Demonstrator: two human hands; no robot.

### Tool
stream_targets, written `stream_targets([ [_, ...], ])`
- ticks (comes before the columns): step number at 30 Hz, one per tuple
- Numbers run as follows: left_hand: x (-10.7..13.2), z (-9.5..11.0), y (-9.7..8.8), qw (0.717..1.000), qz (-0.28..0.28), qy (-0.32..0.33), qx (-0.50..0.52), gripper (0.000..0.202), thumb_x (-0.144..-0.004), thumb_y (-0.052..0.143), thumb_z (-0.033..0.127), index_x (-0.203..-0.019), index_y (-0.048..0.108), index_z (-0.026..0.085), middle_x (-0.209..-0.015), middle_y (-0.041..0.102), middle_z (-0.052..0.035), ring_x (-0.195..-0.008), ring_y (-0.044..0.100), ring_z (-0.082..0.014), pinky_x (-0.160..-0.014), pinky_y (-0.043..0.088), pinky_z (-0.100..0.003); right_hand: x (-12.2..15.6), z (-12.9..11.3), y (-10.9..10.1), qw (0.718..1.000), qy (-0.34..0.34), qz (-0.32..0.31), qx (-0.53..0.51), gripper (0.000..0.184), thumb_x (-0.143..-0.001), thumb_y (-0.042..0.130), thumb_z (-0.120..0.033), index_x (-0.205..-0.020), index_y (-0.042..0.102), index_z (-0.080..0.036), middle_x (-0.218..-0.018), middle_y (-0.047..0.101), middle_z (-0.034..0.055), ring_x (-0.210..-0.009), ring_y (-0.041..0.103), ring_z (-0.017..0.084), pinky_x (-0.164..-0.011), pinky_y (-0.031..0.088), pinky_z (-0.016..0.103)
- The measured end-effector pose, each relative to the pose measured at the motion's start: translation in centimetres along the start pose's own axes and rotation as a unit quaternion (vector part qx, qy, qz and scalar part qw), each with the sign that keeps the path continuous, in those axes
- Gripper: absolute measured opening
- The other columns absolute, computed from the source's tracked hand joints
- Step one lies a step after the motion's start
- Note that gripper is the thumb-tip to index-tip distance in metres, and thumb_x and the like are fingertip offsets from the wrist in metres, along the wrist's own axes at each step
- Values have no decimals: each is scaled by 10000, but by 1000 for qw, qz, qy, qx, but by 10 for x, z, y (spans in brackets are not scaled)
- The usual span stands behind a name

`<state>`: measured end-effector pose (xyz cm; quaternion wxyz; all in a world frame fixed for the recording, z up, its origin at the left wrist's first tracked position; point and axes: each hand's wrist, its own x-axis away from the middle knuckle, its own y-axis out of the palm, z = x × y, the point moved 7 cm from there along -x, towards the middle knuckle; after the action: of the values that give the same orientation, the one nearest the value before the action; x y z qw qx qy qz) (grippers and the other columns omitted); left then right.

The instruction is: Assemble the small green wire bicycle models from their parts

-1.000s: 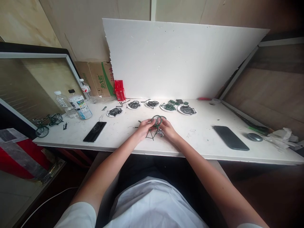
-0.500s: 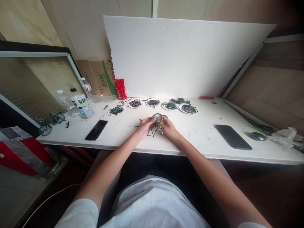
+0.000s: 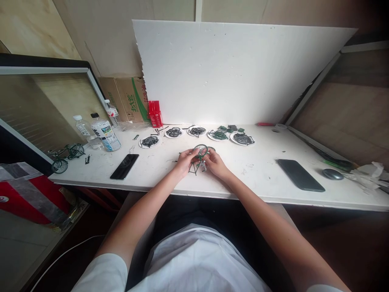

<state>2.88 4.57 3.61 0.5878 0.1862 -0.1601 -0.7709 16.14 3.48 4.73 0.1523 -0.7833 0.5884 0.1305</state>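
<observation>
Between my two hands, just above the white table (image 3: pixel 258 178), is a green model bicycle (image 3: pixel 201 151), its spoked wheel facing me and thin frame bars hanging below. My left hand (image 3: pixel 184 163) grips it from the left, the thumb by the wheel's rim. From the other side my right hand (image 3: pixel 216 164) pinches it near a small silvery part (image 3: pixel 204 165). Part of the model hides behind my fingers. Beyond my hands, several white plates hold small parts: green pieces (image 3: pixel 220 134) on one, dark pieces (image 3: pixel 243 139) on another.
A black phone (image 3: pixel 124 166) lies to the left, a dark flat slab (image 3: pixel 300 175) and a mouse (image 3: pixel 332 174) to the right. Bottles (image 3: pixel 106 136) and another model bicycle (image 3: pixel 67 156) stand at the far left. A white board (image 3: pixel 237 73) leans behind the plates.
My hands keep their hold on the model bicycle, which has tilted only slightly. The whole view has shifted a little.
</observation>
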Motion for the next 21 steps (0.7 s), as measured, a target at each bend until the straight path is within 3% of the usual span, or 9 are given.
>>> stream_targets([
  [8, 2, 0, 5, 1000, -17, -17, 0, 492, -701, 987, 511, -941, 803, 123, -924, 771, -76, -732, 634, -129, -695, 458, -280, 0, -10, -2, 998, -44, 9, 40, 386, -994, 641, -628, -975, 565, -250, -837, 573, 13, -752, 525, 191, -680, 464, 342],
  [16, 2, -1, 4, 1000, -20, -23, -9, 451, -742, 952, 514, -942, 806, 136, -932, 777, -80, -718, 632, -126, -673, 474, -265, 1, -5, 0, 999, -11, -1, 33, 498, -989, 595, -731, -901, 575, -242, -804, 558, 14, -739, 514, 193, -676, 457, 342],
  [21, -1, -4, -2, 1000, -15, -13, -18, 437, -767, 932, 515, -946, 804, 138, -945, 781, -77, -738, 658, -136, -688, 486, -271, 2, -3, -2, 1000, 8, 16, -1, 431, -955, 684, -669, -991, 571, -255, -822, 575, 4, -754, 518, 192, -675, 453, 334],
])
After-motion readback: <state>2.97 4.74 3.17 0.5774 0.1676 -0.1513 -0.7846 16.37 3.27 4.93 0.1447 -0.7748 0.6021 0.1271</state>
